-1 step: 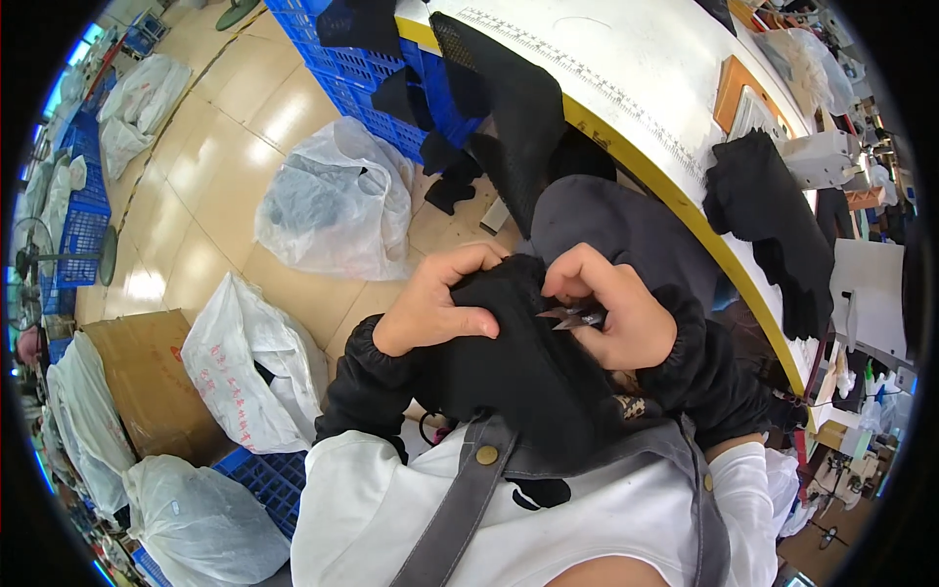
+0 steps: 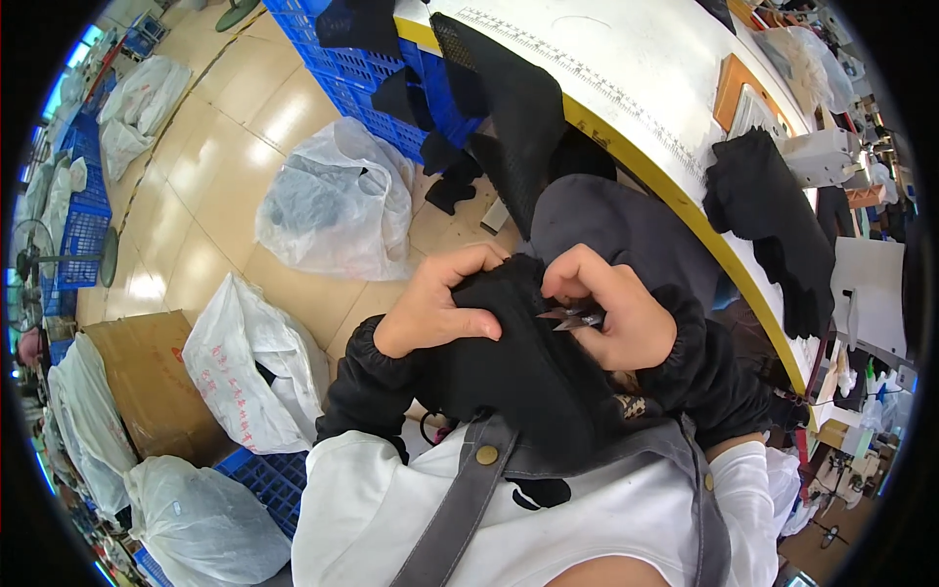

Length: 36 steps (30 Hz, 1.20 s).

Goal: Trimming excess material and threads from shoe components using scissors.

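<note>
Black fabric (image 2: 523,362) is bunched over my lap, its upper end raised in front of me. My left hand (image 2: 440,301) grips its upper left side, thumb lying across the front and fingers curled behind. In my right hand (image 2: 616,308) is a small pair of thread snips (image 2: 565,318). Their pointed blades stick out to the left, slightly parted, close to the fabric's right edge. The snips' handles are hidden in my palm. My right thumb and index finger are bent near the fabric's upper edge; whether they pinch it I cannot tell.
A white worktable (image 2: 606,68) with a yellow edge curves along the right, bearing black cloth (image 2: 763,215) beside a sewing machine (image 2: 822,158). Blue crates (image 2: 352,73) stand at its far end. Plastic bags (image 2: 337,201) and a cardboard box (image 2: 152,382) occupy the floor at left.
</note>
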Each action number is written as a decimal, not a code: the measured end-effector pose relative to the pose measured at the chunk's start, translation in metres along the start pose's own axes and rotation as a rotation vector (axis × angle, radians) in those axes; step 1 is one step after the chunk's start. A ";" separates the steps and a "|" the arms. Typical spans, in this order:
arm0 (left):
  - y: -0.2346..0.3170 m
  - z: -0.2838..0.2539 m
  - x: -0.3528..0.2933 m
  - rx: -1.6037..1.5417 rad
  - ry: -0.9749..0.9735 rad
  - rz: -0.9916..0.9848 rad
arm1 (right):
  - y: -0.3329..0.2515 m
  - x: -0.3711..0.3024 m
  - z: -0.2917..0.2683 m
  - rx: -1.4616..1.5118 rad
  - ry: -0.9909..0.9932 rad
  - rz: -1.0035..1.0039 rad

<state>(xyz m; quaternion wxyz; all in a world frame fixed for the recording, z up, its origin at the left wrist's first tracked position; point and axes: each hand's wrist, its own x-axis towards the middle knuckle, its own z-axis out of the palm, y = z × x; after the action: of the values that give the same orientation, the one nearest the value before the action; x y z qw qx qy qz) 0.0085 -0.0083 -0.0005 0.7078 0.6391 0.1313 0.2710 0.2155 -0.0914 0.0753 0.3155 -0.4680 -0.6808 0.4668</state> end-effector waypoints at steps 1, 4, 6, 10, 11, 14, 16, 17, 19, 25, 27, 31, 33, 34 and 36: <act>0.001 0.001 -0.002 0.003 -0.004 -0.005 | 0.000 0.001 0.000 -0.026 -0.020 -0.011; 0.005 0.005 -0.003 0.100 0.018 -0.066 | 0.000 -0.002 0.001 -0.074 -0.036 -0.032; 0.008 0.012 -0.001 -0.082 0.052 -0.073 | 0.001 -0.003 0.002 -0.092 -0.036 -0.044; 0.003 -0.003 0.000 0.329 -0.070 0.103 | 0.011 -0.001 0.001 0.073 -0.029 0.022; 0.004 0.000 0.001 0.359 0.021 0.226 | 0.015 0.000 0.000 0.177 -0.018 0.071; -0.003 0.003 -0.001 0.285 0.118 0.360 | 0.018 0.005 -0.014 0.401 -0.079 0.210; -0.005 0.002 -0.005 0.184 0.130 0.367 | 0.018 0.011 -0.021 0.478 -0.131 0.318; -0.005 0.000 -0.004 0.185 0.079 0.321 | 0.023 0.014 -0.022 0.479 -0.127 0.318; -0.003 -0.001 -0.003 0.185 0.024 0.273 | 0.034 0.018 -0.023 0.291 -0.196 0.279; -0.006 -0.002 -0.002 0.185 0.025 0.279 | 0.028 0.044 -0.022 0.224 -0.240 0.278; -0.005 -0.003 -0.002 0.231 0.020 0.278 | 0.027 0.047 -0.019 0.227 -0.245 0.274; -0.007 -0.005 -0.004 0.213 0.037 0.257 | 0.018 0.049 -0.023 0.144 -0.173 0.143; -0.006 -0.005 -0.006 0.202 0.015 0.209 | -0.001 0.057 -0.027 -0.050 0.032 -0.055; -0.004 -0.005 -0.007 0.207 0.018 0.206 | -0.016 0.067 -0.026 -0.276 0.060 -0.141; 0.006 -0.002 -0.007 0.405 0.026 0.112 | -0.030 0.088 -0.012 -0.694 0.157 -0.352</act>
<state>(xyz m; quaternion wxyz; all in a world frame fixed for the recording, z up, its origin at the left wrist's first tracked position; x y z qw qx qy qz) 0.0004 -0.0100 0.0044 0.5471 0.7709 0.1567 0.2862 0.1841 -0.0094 0.1066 0.2650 -0.4572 -0.8417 0.1103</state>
